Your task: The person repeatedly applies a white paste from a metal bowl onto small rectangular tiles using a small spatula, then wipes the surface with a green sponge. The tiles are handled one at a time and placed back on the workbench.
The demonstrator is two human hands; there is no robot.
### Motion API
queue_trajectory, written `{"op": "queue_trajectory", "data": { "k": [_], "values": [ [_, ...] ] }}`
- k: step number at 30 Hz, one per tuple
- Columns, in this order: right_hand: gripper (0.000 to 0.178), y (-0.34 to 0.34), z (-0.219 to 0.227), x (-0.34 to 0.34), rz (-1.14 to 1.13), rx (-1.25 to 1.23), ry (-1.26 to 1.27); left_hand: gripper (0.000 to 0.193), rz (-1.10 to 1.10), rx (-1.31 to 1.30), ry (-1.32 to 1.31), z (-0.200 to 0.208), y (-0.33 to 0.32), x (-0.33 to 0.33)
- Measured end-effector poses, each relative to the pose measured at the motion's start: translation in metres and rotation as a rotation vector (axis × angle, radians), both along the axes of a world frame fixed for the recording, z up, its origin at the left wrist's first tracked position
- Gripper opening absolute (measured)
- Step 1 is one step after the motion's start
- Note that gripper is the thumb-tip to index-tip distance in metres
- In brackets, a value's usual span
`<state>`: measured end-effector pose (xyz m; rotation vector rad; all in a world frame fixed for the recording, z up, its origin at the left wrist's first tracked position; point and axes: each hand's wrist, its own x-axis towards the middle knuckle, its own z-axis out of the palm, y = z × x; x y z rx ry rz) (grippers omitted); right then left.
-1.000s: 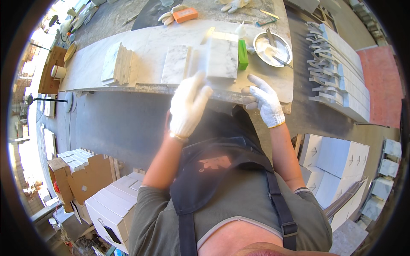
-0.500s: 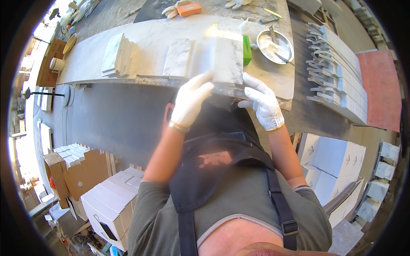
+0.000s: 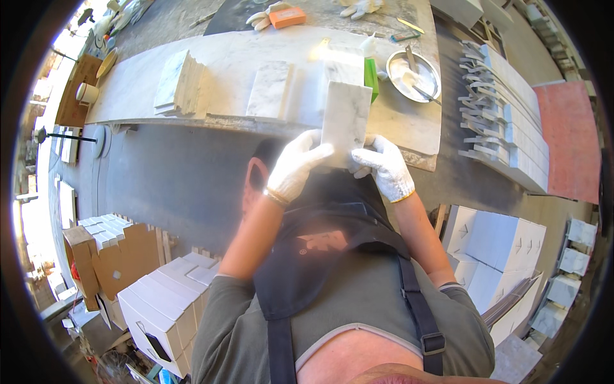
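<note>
Both of my hands wear white knit gloves and grip one white marble tile (image 3: pixel 346 115) by its lower part, near my body. My left hand (image 3: pixel 298 163) holds its left edge, thumb across the face. My right hand (image 3: pixel 385 166) closes on the lower right edge. The tile is raised and tilted at the bench edge. Behind it, partly covered, more marble tile (image 3: pixel 343 66) lies on the bench, with a green block (image 3: pixel 370 78) beside it. To the left are a flat marble tile (image 3: pixel 269 89) and a stack of tiles (image 3: pixel 173 83).
On the stone-topped bench (image 3: pixel 134 83) a metal bowl (image 3: pixel 396 59) of white paste holds tools. An orange box (image 3: pixel 287 17) and spare gloves (image 3: pixel 360 8) lie at the back. Right stands a row of slabs with clamps (image 3: pixel 511 115); white cartons (image 3: pixel 489 237) and a cardboard box (image 3: pixel 131 256) flank me.
Half a second ago my hands were apart at the bench edge. Now they have drawn back toward me, holding a marble tile lifted off the tiles there.
</note>
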<state>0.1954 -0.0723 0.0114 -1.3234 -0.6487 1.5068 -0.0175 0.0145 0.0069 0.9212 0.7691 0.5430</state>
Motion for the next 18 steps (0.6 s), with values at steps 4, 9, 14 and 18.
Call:
{"op": "queue_trajectory", "data": {
  "k": [4,9,14,18],
  "values": [
    [0.030,-0.007,-0.002,-0.004,-0.031,0.022,-0.051,0.040,-0.008,0.033,-0.006,-0.007,-0.013,-0.008],
    [0.021,-0.004,0.013,0.005,-0.095,0.080,-0.128,0.041,-0.077,-0.024,-0.032,-0.007,-0.018,-0.014],
    [0.018,-0.004,0.024,0.016,-0.235,0.132,-0.085,0.041,-0.167,0.013,0.017,0.004,-0.019,-0.012],
    [0.022,-0.011,0.018,0.021,-0.313,0.145,0.018,0.044,-0.242,0.163,0.124,0.022,-0.009,0.005]
  ]
}}
